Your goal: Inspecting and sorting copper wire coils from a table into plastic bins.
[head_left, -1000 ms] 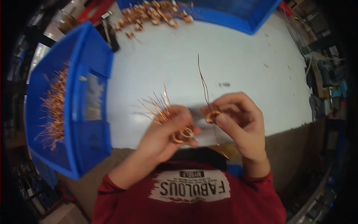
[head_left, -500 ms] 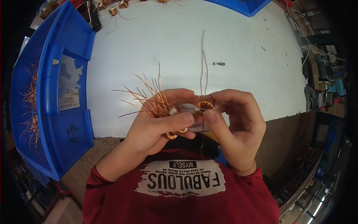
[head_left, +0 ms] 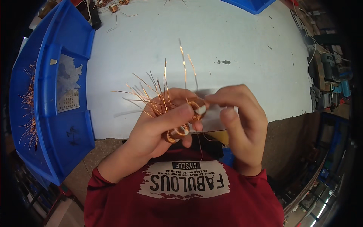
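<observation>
My left hand [head_left: 149, 130] is closed around several ring-shaped copper wire coils [head_left: 177, 133], whose bare copper leads [head_left: 151, 92] fan out up and to the left. Between its thumb and fingers sits another coil [head_left: 195, 109] with a white divider in its ring. Two long leads of this coil rise above the hand, and thin wire ends hang below. My right hand [head_left: 247, 126] is beside it, thumb and index finger apart. That index fingertip is at the coil's right edge; whether it touches is hard to tell.
On the left stands a blue bin [head_left: 47, 109] with copper-wired parts inside. More coils [head_left: 113, 7] lie along the far left of the white table [head_left: 257, 64]. Another blue bin [head_left: 251, 5] is at the far edge. Tools and cables [head_left: 331, 72] crowd the right.
The single coil has shifted left into my left hand and turned, its leads now tilting left. My right thumb has come off it, and the right fingers have spread.
</observation>
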Motion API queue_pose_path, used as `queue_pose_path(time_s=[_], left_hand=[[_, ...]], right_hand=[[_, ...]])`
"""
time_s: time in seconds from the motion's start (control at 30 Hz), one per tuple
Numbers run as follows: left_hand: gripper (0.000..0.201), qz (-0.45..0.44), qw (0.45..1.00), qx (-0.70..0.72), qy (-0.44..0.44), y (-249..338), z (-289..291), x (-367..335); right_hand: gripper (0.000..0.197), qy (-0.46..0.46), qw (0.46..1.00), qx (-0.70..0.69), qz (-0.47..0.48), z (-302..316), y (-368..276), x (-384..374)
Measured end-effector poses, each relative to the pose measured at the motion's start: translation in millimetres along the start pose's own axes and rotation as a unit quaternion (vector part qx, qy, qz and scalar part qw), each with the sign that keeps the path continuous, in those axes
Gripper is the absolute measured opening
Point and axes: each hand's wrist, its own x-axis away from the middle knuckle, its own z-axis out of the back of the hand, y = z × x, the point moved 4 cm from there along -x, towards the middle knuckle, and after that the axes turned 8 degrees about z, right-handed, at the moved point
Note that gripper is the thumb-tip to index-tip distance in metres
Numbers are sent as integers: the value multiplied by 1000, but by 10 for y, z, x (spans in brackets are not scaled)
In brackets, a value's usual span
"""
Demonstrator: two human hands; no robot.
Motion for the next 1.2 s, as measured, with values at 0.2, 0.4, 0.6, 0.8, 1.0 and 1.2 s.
queue_pose_path(time_s=[0.2, 0.4, 0.6, 0.8, 1.0, 1.2], left_hand=[[26, -10, 996, 80, -34, -21, -32, -37], [22, 5, 998, 60, -3, -34, -97, -22], [22, 63, 997, 51, -11, -106, -103, 6], [25, 60, 998, 28, 11, -174, -82, 18], [25, 36, 993, 21, 109, -193, -101, 4], [24, 49, 991, 35, 120, -183, -145, -62]], right_hand=[[66, 11, 989, -137, -52, -92, 201, 43], [89, -10, 966, -260, 14, -188, 301, 56], [90, -7, 950, -297, 98, -203, 276, 38], [87, 70, 883, -459, 75, -278, 424, 120], [83, 196, 902, -384, 21, -258, 474, 239], [86, 212, 914, -345, 31, -177, 486, 225]])
